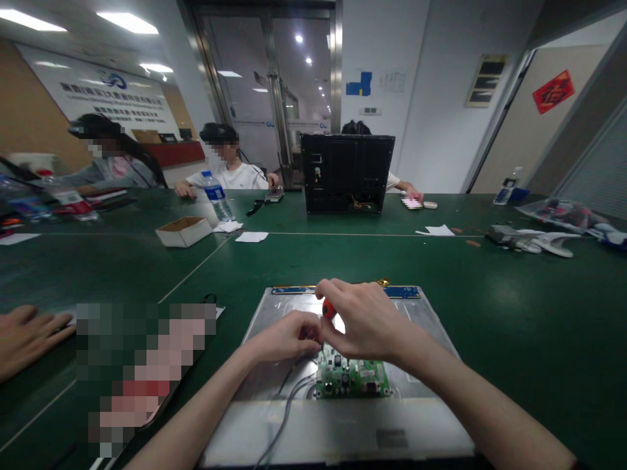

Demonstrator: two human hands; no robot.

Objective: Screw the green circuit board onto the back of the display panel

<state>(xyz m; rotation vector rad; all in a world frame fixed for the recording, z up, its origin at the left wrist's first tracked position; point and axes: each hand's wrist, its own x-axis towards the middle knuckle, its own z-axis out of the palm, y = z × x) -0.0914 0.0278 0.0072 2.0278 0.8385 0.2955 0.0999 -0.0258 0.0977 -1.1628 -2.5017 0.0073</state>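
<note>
Green circuit board [353,382] sits on the metal back of a display panel [426,418], which lies flat on the green table [529,313]. Clock centre = board, 12 = away from the worker.

Right hand [367,320]: at 12, over the board's far edge, forearm in from 4. Fingers closed round a red tool handle [328,309], held at 11. Business end hidden, can't confirm tool type from here.

Left hand [298,336]: at 10, fingers curled, fingertips by the board's 11 o'clock corner, just under the handle. Can't tell if it's gripping anything; tips partly hidden.

So the board's near half is in plain view below both hands; far part is under the right palm.

Grey cables [283,418] at the board's 9 side, running down toward 7. Blue circuit strip [406,292] along the panel's 12 edge, beyond the hands.

Further out: co-worker's hand [32,336] at 9, well apart. Open white box [183,232] at 10, blue-labelled water bottle [216,196] just past it. Black monitor housing [349,173] upright at 12, across the table.
</note>
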